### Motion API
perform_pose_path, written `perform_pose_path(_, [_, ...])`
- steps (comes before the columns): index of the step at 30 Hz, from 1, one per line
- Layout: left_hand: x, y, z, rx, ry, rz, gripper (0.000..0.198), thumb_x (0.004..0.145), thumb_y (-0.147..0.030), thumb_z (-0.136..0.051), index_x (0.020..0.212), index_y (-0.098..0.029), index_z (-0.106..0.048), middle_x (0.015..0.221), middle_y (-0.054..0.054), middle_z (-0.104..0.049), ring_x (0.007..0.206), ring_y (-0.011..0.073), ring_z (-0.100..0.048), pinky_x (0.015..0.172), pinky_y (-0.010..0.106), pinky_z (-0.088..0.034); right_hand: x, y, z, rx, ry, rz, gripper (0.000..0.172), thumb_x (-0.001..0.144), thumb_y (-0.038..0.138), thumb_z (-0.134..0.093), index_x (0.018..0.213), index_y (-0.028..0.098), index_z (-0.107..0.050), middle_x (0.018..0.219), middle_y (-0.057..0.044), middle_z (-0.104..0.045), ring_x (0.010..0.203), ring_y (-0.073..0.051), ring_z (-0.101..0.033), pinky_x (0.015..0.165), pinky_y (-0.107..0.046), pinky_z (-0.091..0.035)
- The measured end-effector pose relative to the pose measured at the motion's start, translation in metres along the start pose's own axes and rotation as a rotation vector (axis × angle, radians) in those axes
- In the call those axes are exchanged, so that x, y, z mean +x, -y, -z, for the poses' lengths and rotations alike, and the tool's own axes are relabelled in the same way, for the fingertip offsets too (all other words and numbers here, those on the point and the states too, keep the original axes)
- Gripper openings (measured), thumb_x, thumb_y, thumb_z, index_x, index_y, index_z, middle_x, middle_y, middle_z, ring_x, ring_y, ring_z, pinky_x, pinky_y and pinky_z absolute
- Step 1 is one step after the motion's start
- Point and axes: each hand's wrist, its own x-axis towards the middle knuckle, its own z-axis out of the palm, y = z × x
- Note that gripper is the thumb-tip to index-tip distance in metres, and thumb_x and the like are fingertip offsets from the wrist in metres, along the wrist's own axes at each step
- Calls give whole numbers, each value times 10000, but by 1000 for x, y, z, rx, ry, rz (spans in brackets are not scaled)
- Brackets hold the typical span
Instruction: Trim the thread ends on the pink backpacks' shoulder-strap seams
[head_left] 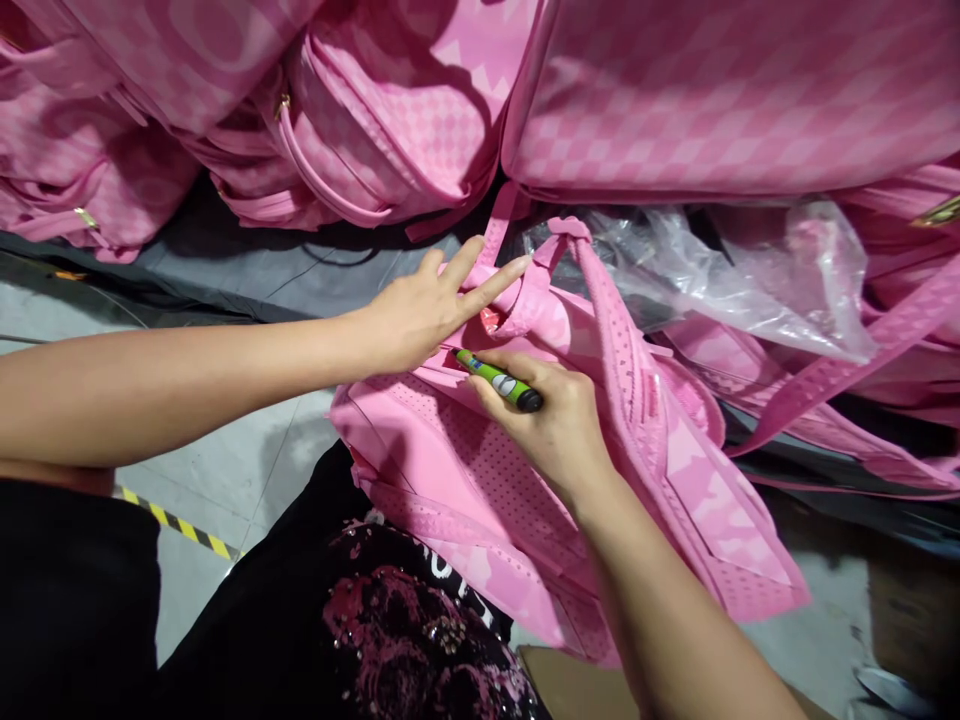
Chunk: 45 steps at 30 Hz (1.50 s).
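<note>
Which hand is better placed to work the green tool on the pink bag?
Right, probably. The right hand grips the green tool, tip pointing at the pink bag beside the left hand, which lies flat on the bag with fingers spread, holding nothing.

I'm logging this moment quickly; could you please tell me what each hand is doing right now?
Left hand: open, fingers spread flat on the pink perforated fabric backpack.
Right hand: closed on a green cylindrical marker pen.

Grey floor — yellow-black tape
</note>
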Motion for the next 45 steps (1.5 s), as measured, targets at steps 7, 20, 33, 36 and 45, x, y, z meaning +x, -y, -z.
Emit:
perform_pose_path(7, [-2,16,1,-71,2,-84,1069,853,-209,-638,1632,-365,77,1712,129,-36,1403,386,-378,1014,491,-517,-3,4,6,24,25,-12,240,909,284,-675,1112,185,-759,1051,-81,-794,892,-235,-750,858,-416,-599])
perform_pose_path(20, [2,20,0,-189,-4,-66,1067,836,-296,-668,1634,-389,34,1725,80,107,1401,399,-409,1020,510,-501,-3,4,18,-45,73,-20,237,920,275,-655,1122,197,-753,1024,-65,-795,867,-227,-756,823,-388,-613])
perform_pose_path(33, [11,39,-5,-134,22,-168,1108,817,-178,-634,1630,-355,97,1719,146,25,1438,347,-427,1101,461,-464,5,19,7,24,154,-54,234,912,263,-684,1109,181,-780,905,-73,-772,791,-210,-689,745,-363,-558])
perform_pose_path(36, [12,46,-7,-157,23,-199,1101,814,-144,-620,1633,-344,88,1718,140,13,1506,334,-339,1140,444,-440,6,19,5,20,167,-55,258,914,272,-688,1129,168,-782,865,-83,-749,758,-206,-657,691,-346,-526])
perform_pose_path(45, [21,73,-23,-352,-37,-354,1066,846,-240,-659,1639,-291,52,1709,165,74,1576,405,-122,1170,516,-413,8,16,-8,-155,75,5,246,870,224,-721,1098,186,-806,797,-87,-741,727,-229,-653,717,-380,-526])
